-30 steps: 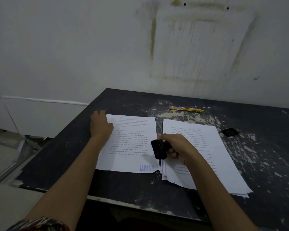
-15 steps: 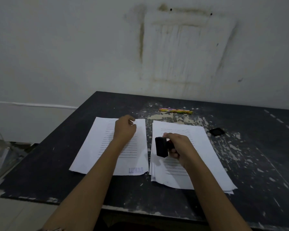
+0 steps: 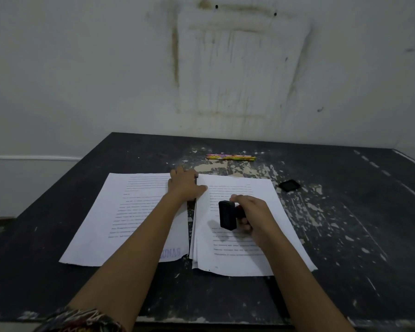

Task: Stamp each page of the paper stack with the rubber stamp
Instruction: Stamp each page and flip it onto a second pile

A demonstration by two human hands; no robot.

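Two lots of printed paper lie side by side on the black table. The stamped page point(image 3: 130, 216) on the left bears a purple mark near its lower right corner. The paper stack point(image 3: 247, 250) lies to its right. My left hand point(image 3: 185, 185) rests across the gap between them, fingers spread, its thumb touching the stack's upper left edge. My right hand point(image 3: 252, 215) grips the black rubber stamp point(image 3: 227, 214) by its handle, held above the middle of the stack's top page, stamp face turned left.
A black ink-pad lid or small square object point(image 3: 290, 185) lies right of the stack. Coloured pencils point(image 3: 230, 157) lie near the back of the table point(image 3: 369, 224), whose worn top has paint flecks. The wall stands close behind.
My left hand slid right, from the stamped page's far left corner to the stack's upper left edge. The right hand with the stamp rose slightly over the stack.
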